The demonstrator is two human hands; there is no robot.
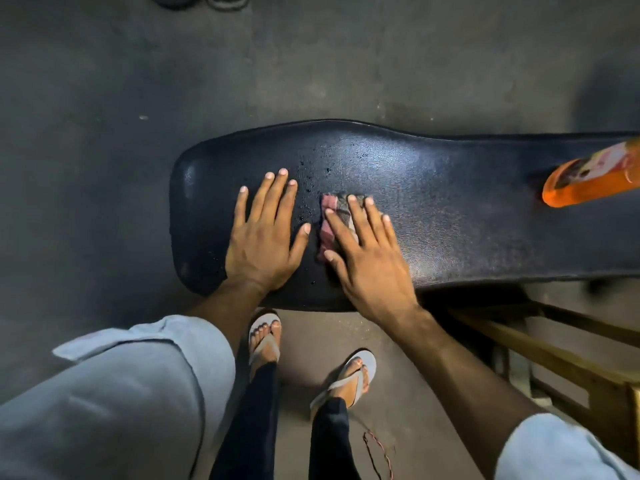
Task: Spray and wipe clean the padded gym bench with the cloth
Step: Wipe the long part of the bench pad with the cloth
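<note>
Bench: the black padded gym bench (433,188) runs from mid-frame out to the right, over a grey floor (104,98).
Spray: droplets sit on the pad between and just above the two hands, so spraying looks done at this end.
Bottle: an orange spray bottle (588,178) lies on the pad at the right edge, well apart from the hands.
Cloth: a small folded reddish-grey cloth (329,220) lies flat on the pad near its wide end.
Right hand: the right hand (370,261) presses the cloth down with straight, spread fingers; its grip is wide, flat on the cloth and not curled round it.
Left hand: the left hand (263,237) rests flat on the pad just beside the cloth, fingers spread, grip wide, holding nothing.
Progress: by my judgement the wiping is under way but early; wet beads remain beside the cloth.
Left to do: the wide end under the left hand, the droplet patch and the long narrow stretch towards the bottle seem to need wiping.
</note>
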